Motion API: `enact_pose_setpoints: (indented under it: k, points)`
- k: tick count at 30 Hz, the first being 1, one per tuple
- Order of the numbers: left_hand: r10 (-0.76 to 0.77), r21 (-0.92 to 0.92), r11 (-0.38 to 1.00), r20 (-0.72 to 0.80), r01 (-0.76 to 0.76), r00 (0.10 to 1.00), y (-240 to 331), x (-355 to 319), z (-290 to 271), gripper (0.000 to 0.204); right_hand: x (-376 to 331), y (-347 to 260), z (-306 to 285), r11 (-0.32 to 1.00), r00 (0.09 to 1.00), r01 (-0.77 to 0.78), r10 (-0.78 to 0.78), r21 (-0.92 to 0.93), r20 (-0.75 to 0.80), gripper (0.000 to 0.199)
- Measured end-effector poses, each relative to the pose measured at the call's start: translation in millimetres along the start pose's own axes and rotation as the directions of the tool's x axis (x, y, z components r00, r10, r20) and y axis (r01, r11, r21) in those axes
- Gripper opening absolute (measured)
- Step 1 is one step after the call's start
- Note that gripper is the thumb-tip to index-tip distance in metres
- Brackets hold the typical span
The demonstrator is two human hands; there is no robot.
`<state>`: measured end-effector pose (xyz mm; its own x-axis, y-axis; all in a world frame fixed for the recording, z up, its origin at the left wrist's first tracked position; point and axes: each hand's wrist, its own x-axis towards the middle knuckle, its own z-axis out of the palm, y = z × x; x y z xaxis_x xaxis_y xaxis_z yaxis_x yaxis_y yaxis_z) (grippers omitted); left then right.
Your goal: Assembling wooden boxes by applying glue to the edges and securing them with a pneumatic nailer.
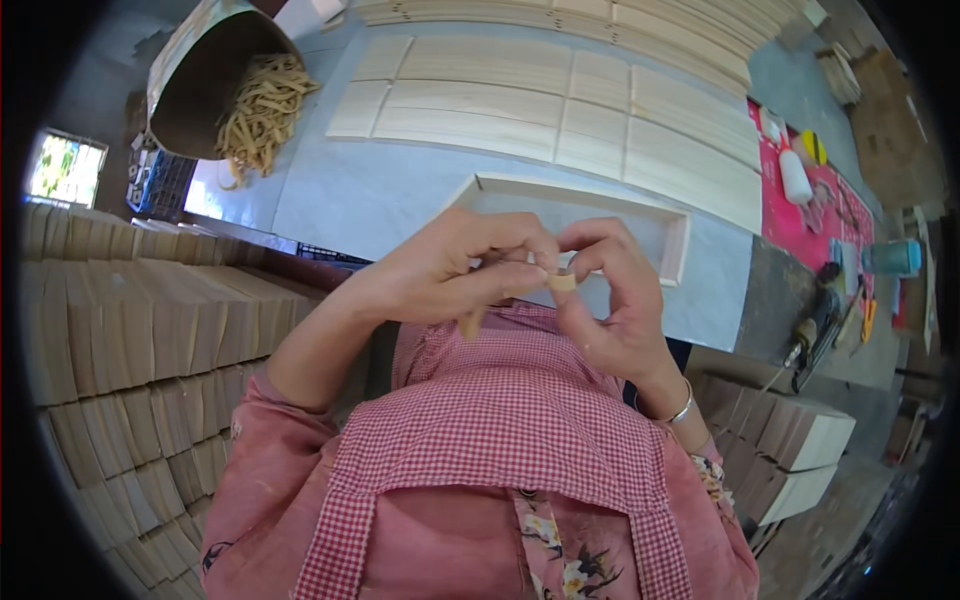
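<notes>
Pale tan strip (pixel 560 283), small and flat, sits pinched between the fingertips of both hands just above the person's checked pink apron (pixel 500 420): the left hand (pixel 450 275) has its fingers (pixel 505 245) curled tight over it, with a further stub of the same stuff poking out below the palm, and the right hand (pixel 615 300) closes thumb and forefinger on the strip's other end. Just beyond the hands a shallow wooden frame (pixel 680 245) lies on the grey surface (pixel 350 190). Beyond the frame lie rows of light wooden panels (pixel 560 110), and far to the frame's left a tilted bin (pixel 190 90) holds a tangle of tan strips (pixel 262 110).
</notes>
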<state>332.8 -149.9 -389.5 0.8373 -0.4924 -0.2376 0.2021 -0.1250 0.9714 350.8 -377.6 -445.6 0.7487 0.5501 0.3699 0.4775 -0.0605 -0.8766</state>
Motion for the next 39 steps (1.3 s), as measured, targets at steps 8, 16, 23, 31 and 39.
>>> enact_pose_setpoints:
  k: [8, 16, 23, 31, 39]
  points:
    - [-0.044, 0.258, 0.966, 0.079, 0.022, 0.996, -15.6, 12.9, -36.8, 0.007, -19.5, -2.8, -19.4, 0.958, 0.983, -0.147, 0.114, 0.247, 0.142, 0.015]
    - [0.389, 0.852, 0.4, 0.174, -0.336, 0.905, -44.7, 32.9, -92.6, 0.033, -20.5, 37.8, -120.5, 0.821, 0.986, 0.048, 0.052, -0.569, 0.159, 0.039]
    - [0.231, 0.877, 0.475, -0.045, -0.072, 0.972, -84.9, 24.2, -154.0, 0.041, -30.0, 82.3, -178.8, 0.701, 0.902, -0.193, 0.403, -0.687, 0.158, 0.059]
    - [0.054, 0.809, 0.581, 0.065, -0.084, 0.996, -100.6, 5.8, -131.3, 0.067, -35.8, 83.2, -147.0, 0.75, 0.894, -0.222, 0.411, -0.623, 0.176, 0.074]
    - [0.106, 0.876, 0.469, 0.07, -0.112, 0.992, -104.8, 12.7, -106.2, 0.083, -42.2, 87.2, -140.6, 0.686, 0.882, -0.254, 0.453, -0.682, 0.127, 0.073]
